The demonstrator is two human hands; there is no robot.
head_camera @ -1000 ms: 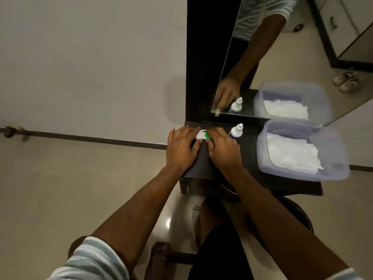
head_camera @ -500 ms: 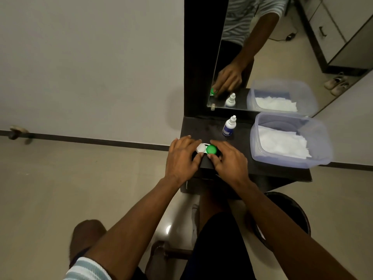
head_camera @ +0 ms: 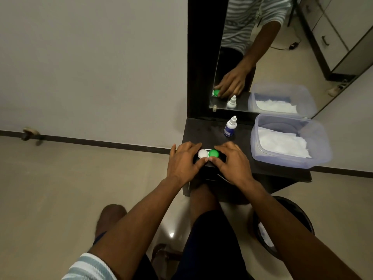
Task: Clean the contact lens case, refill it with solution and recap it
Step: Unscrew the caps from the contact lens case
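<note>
Both hands on the contact lens case [head_camera: 208,154] at the worktop [head_camera: 203,130] front edge: left hand [head_camera: 184,161] pinches the white cap [head_camera: 202,153] side, right hand [head_camera: 232,161] the green cap [head_camera: 213,153] side. Both caps on, so likely the uncapping step. Next: brace one side, twist off a cap; solution bottle [head_camera: 230,127] just behind.

Dark table [head_camera: 203,134]: lens case [head_camera: 208,154], solution bottle [head_camera: 229,127], plastic tub [head_camera: 290,158] (tissues inside).
</note>
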